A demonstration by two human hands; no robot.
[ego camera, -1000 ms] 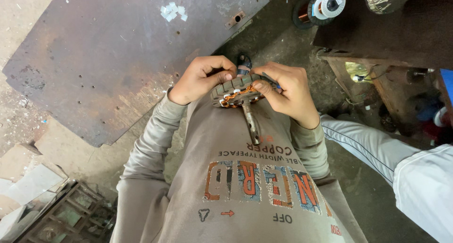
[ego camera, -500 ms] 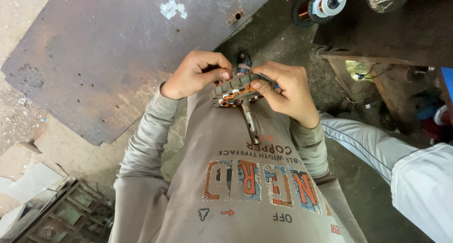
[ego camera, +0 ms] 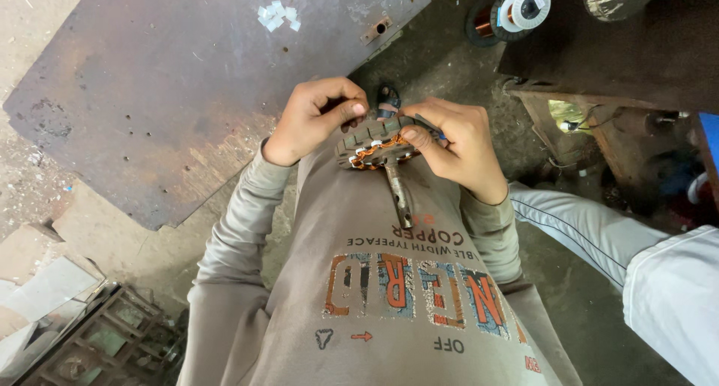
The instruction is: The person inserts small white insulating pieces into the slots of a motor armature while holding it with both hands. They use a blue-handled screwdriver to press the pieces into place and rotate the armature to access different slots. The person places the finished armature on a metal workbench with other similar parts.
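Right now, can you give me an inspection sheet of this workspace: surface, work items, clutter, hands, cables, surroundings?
Surface: rusty metal sheet lying on a dirty concrete floor.
Work items: round slotted motor core with copper windings and a metal shaft pointing toward the body.
Clutter: white paper scraps on the sheet; cardboard pieces; metal grate lower left.
Hands: left hand pinches the core's rim; right hand steadies the other side; both in a closed grip.
Cables: wire spool, top right.
Surroundings: dark wooden bench; another person's white trouser leg at right.
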